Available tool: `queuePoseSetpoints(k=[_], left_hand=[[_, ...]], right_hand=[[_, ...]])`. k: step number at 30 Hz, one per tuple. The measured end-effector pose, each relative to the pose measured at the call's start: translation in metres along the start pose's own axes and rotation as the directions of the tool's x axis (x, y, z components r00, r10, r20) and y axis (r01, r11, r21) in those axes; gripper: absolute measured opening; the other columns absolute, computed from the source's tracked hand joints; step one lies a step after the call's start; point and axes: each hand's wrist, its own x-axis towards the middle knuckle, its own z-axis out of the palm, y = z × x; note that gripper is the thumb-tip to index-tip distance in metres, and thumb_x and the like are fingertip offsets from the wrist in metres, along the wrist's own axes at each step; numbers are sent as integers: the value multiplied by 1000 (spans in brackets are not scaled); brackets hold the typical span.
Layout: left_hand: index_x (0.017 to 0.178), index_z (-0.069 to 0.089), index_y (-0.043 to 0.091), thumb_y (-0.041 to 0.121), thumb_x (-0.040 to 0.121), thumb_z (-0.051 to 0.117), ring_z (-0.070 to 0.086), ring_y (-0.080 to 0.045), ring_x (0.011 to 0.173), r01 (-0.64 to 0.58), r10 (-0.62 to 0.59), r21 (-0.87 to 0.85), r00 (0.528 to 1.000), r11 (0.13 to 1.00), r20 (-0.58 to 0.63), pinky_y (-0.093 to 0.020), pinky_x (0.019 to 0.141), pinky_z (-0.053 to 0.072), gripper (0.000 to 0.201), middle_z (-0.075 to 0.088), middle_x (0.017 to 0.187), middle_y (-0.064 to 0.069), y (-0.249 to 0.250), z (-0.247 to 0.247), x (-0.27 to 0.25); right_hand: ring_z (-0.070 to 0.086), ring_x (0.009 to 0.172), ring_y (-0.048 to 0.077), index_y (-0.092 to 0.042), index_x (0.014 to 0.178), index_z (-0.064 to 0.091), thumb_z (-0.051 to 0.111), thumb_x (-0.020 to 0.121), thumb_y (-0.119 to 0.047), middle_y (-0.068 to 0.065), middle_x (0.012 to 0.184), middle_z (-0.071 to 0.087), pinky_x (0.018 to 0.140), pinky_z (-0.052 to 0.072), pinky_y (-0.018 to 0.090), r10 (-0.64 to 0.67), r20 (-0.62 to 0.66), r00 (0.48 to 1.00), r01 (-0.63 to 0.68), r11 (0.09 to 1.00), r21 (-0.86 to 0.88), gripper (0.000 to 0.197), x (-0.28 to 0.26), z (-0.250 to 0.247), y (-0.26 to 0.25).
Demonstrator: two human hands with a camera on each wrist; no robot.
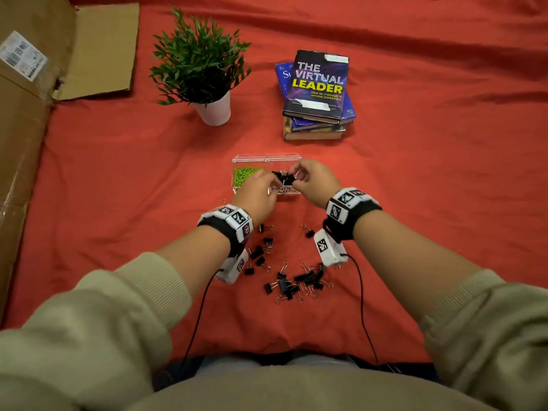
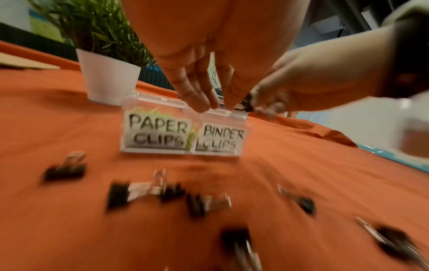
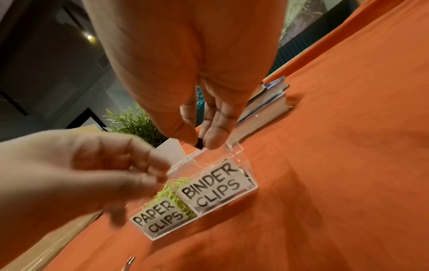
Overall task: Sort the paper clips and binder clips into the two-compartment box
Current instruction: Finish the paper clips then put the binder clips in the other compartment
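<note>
Red cloth (image 1: 118, 179) covers the whole work surface, lying in soft wrinkles, so small things may sink into its folds. At far left lies a flattened cardboard box (image 1: 35, 93); next come a potted plant (image 1: 204, 72) in a white pot, then a stack of books (image 1: 318, 93).

Between the plant and the person stands the clear two-compartment box (image 1: 267, 158). Its left side, labelled for paper clips, holds green paper clips (image 1: 244, 175); its right side already holds some black ones. The left hand (image 1: 261, 188) hovers over the box with fingers loosely curled; whether it holds anything cannot be told. The right hand (image 1: 314, 180) pinches a black binder clip (image 3: 199, 145) over the right compartment.

Loose binder clips (image 1: 290, 280) lie scattered near the person. They look light, stiff and springy, with thin wire handles likely to tangle; the black body probably offers the firmest hold.
</note>
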Motion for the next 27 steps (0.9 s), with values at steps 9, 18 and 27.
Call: queuePoseSetpoints(k=[9,18,27], left_hand=[[117,59,22,26,86,62,53,-23,109,2,-53,168,952,986,302,-39,90,49,32,51,112,-3,-37,36,-73],[119,55,19,23,82,68,49,-21,117,-28,-19,181,968,983,249,-37,96,45,39,52,119,0,-35,47,-78],[101,65,16,18,83,68,60,-23,97,164,-159,-6,962,986,224,-29,84,47,18,61,99,-4,-37,32,-77]], right_hand=[[57,77,19,-16,88,61,56,81,-9,3,88,60,66,43,26,114,103,988,-86,966,-245,11,-38,20,23],[54,90,19,-12,103,58,60,76,-3,3,96,53,87,48,33,118,235,965,-47,957,-286,29,-87,36,46],[50,90,17,-9,111,63,61,79,-14,4,102,47,81,41,22,-109,531,841,275,930,-245,33,-132,64,35]])
